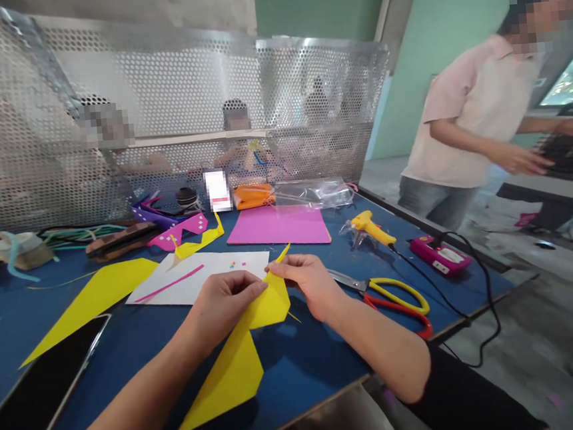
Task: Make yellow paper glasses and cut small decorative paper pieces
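Note:
A yellow foam or paper cut-out, shaped like eyeglasses with a notch in its middle, stretches from near the table's front edge up to my fingertips. Along its upper edge my left hand pinches it between thumb and fingers. My right hand grips its narrow far end, which sticks up past the fingers. Beneath the hands is a white sheet bearing a pink strip and several tiny coloured bits. Scissors with yellow and red handles lie just right of my right hand.
A yellow glue gun is wired to a magenta power strip on the right. A phone and yellow sheet lie left. Behind are pink glasses, a pink sheet and a perforated metal screen. A person stands right.

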Demonstrator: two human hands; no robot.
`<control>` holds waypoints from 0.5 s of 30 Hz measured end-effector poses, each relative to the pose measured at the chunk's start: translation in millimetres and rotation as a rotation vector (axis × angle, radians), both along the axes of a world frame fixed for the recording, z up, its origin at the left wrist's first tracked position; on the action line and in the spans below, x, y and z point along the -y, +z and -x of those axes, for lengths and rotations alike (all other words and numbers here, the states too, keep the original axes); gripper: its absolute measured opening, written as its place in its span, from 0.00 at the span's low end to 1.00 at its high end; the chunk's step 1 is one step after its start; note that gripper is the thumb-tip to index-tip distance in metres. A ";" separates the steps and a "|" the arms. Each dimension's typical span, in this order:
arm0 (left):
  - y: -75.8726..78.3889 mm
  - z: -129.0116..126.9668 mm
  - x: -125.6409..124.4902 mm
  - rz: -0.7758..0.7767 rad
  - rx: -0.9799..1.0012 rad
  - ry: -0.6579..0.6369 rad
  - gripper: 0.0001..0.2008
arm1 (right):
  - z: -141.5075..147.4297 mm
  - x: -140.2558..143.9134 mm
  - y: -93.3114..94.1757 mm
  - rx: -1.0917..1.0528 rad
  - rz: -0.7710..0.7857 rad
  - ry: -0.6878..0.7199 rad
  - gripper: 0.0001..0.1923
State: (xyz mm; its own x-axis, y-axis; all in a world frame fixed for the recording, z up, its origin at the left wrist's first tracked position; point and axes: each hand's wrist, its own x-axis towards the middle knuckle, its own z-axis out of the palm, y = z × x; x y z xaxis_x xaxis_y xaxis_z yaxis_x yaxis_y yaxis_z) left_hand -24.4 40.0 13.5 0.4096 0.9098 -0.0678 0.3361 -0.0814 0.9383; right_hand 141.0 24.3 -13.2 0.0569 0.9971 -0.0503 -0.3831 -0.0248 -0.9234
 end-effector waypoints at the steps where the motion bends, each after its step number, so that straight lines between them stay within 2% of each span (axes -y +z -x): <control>1: 0.6 0.2 0.2 0.006 -0.002 0.006 0.17 | -1.2 -1.2 -0.7 -0.002 0.001 0.013 0.17; 5: -0.5 -1.0 0.3 0.043 0.006 -0.001 0.17 | -5.2 -5.2 -3.6 -0.004 -0.007 0.013 0.19; 10: -4.7 -4.8 2.5 0.004 0.016 -0.033 0.17 | -1.6 -2.4 -6.6 0.024 -0.034 -0.019 0.16; 15: -5.0 -3.5 3.5 0.031 0.032 -0.009 0.16 | -0.2 0.5 -6.7 0.049 -0.013 0.041 0.18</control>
